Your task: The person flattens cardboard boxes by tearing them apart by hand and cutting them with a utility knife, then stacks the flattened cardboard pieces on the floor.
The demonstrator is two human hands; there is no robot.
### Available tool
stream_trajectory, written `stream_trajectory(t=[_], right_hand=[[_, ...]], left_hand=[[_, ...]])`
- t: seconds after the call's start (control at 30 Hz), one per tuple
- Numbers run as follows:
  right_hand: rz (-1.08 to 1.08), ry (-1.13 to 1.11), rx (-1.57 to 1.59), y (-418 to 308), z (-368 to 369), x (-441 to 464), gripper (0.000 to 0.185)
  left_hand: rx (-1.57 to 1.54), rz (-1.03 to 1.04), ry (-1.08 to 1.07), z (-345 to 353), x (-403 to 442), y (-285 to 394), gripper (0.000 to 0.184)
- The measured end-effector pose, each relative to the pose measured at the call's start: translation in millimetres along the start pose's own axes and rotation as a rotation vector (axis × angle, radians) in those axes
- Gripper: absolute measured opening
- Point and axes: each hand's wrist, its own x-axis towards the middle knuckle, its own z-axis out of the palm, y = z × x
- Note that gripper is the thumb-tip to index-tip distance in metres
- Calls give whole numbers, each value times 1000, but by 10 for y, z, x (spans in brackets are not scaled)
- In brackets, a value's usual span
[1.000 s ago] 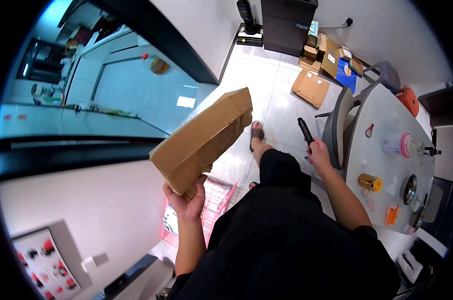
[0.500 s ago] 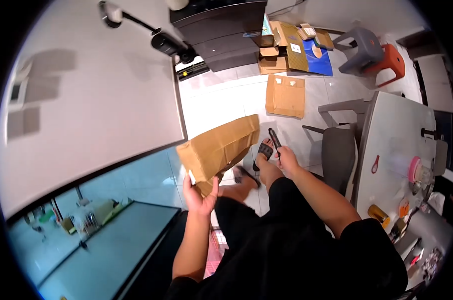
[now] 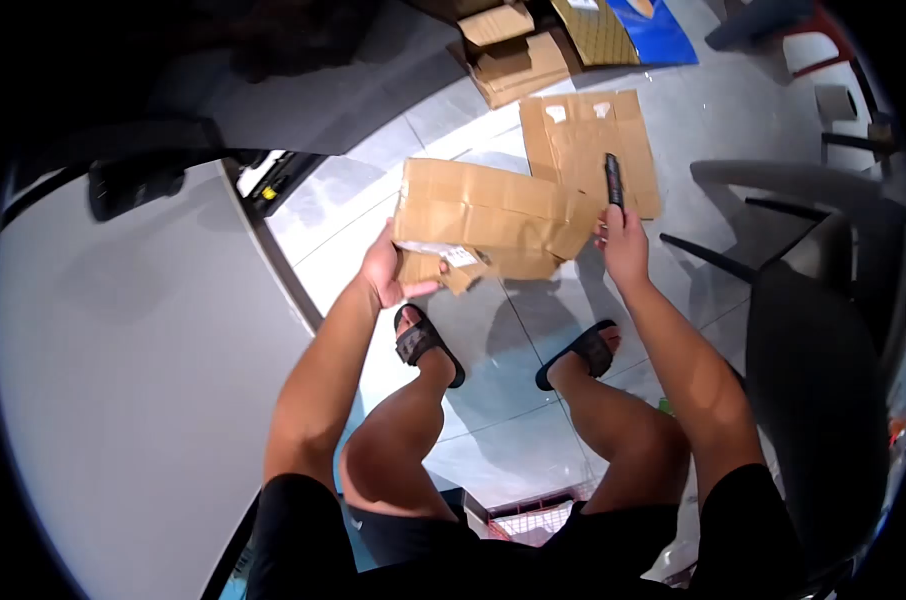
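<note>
My left hand (image 3: 388,270) grips the left end of a brown cardboard box (image 3: 483,207), which has torn flaps and a white label on its near side. The box is held above the tiled floor, in front of my feet. My right hand (image 3: 623,240) is closed around a black cutter-like tool (image 3: 614,180) that points away from me, beside the box's right end; whether its blade is out cannot be made out. Beyond them, a flattened cardboard piece (image 3: 583,135) lies on the floor, partly covered in view by the box and the tool.
More cardboard (image 3: 518,65) and a blue sheet (image 3: 658,35) lie at the top. A dark cabinet (image 3: 373,80) stands at upper left, a grey chair (image 3: 818,380) on the right. My sandalled feet are on the floor below the box.
The view has turned and tipped down toward the floor. The box has swung to a more level angle, its right end now near my right hand. Both hands keep their hold.
</note>
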Motion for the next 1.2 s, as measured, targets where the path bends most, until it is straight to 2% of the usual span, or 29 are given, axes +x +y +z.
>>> stream_trajectory(t=[0.03,0.1,0.17,0.2,0.27,0.3,0.37,0.43,0.5,0.57,0.6,0.67,0.7,0.77,0.9,1.13,1.2], right_hand=[[21,14,-1,252,47,128,41],[-64,33,-322,701,228,384,43],[-70,72,-298,860,335,493,46],[-98,5,-400,916,343,545,45],[-156,-99,-540,995,354,681,42],[-170,-96,-533,1074,357,753,42],[-264,-249,-455,1189,318,883,40],[-351,-222,-520,1068,274,977,38],[-422,-195,-608,931,187,1010,37],[-458,-300,-737,748,131,1043,36],[-459,-302,-747,638,83,977,36],[-417,-382,-799,464,31,818,36],[-418,-392,-810,478,11,767,36],[-592,-363,-820,544,-47,629,34],[-689,-339,-978,643,-117,559,34],[-798,-225,-1182,740,-63,447,33],[-861,-224,-1289,720,-100,406,33]], left_hand=[[79,-22,90,-88,326,44,82],[114,-70,73,-252,936,95,80],[271,11,353,-339,1399,72,86],[281,18,350,-405,1587,41,86],[496,112,801,-616,1885,37,75],[494,128,806,-760,2014,-7,75],[1090,973,1402,-977,2212,-50,59],[1204,1514,1094,-550,1944,298,53],[1570,1598,289,-160,1724,701,57],[2022,1494,125,295,1688,662,71],[2010,1497,128,402,1788,544,71],[2170,1059,284,458,1998,283,83],[2156,1055,288,476,2008,252,83],[2271,992,347,471,2022,228,85],[2255,922,352,507,1984,212,84],[2220,963,328,505,2064,241,85],[2230,898,331,523,2051,261,82]])
